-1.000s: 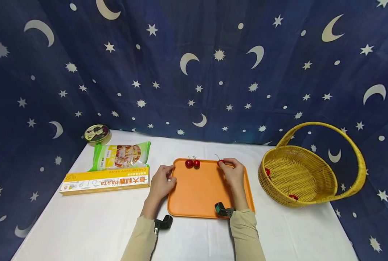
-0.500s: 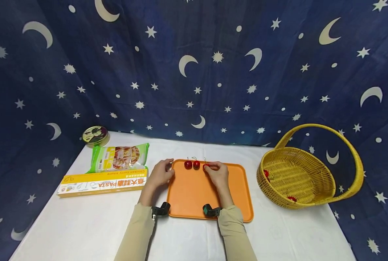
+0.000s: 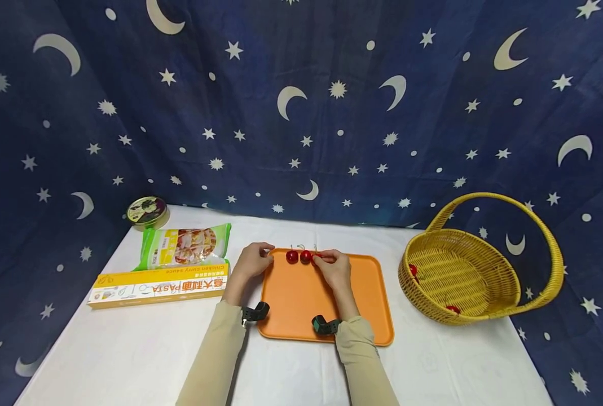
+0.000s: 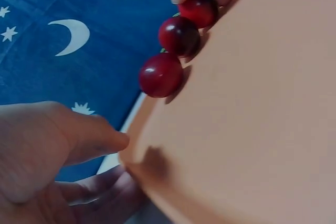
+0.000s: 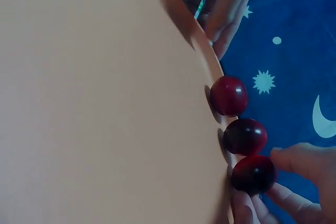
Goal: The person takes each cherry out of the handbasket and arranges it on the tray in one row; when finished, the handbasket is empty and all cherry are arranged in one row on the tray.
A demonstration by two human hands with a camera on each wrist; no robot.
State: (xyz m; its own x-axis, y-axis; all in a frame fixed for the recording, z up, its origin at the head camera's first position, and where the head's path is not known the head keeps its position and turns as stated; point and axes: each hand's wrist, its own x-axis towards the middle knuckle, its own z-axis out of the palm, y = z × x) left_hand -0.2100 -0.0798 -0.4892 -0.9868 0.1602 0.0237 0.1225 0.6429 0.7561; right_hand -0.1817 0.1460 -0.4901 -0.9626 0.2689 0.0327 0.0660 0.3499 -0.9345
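An orange tray (image 3: 326, 304) lies on the white table. Two red cherries, the left cherry (image 3: 292, 257) and the middle cherry (image 3: 306, 257), sit in a row along its far rim. My right hand (image 3: 335, 270) pinches a third cherry (image 5: 254, 174) between thumb and fingers, at the right end of that row. In the right wrist view it touches the middle cherry. My left hand (image 3: 252, 262) holds the tray's far left corner, with the thumb (image 4: 113, 139) at the rim and the other fingers on the outside. Part of the third cherry is hidden by my fingers in the head view.
At right stands a yellow wicker basket (image 3: 458, 270) with a tall handle and red cherries inside. To the left are a pasta box (image 3: 159, 286), a green food bag (image 3: 186, 247) and a round tin (image 3: 147, 211). A starry blue curtain (image 3: 301, 113) hangs behind.
My right hand has moved left with its cherry, from the tray's far right part to beside the middle cherry. My left hand has shifted slightly forward to the tray's corner.
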